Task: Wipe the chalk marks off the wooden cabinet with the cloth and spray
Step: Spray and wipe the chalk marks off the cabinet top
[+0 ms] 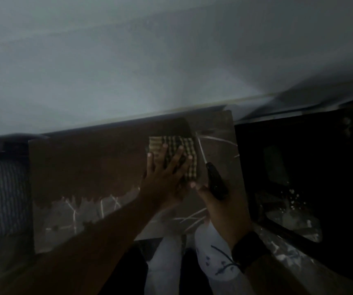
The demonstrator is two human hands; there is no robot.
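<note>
My left hand [165, 177] lies flat, fingers spread, pressing the checked cloth [174, 155] against the wooden cabinet [90, 167] at the middle of the frame. My right hand [224, 207] is wrapped around the spray bottle [213, 250], lower right of centre. White chalk marks [90, 206] show along the cabinet's lower edge and upper right of the cloth.

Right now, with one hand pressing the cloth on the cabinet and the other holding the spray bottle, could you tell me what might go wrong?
The cloth under the left hand may smear the chalk marks across the damp cabinet. The spray bottle in the right hand sits close by, so its nozzle might catch the cloth. Dim light could hide faint marks.
</note>
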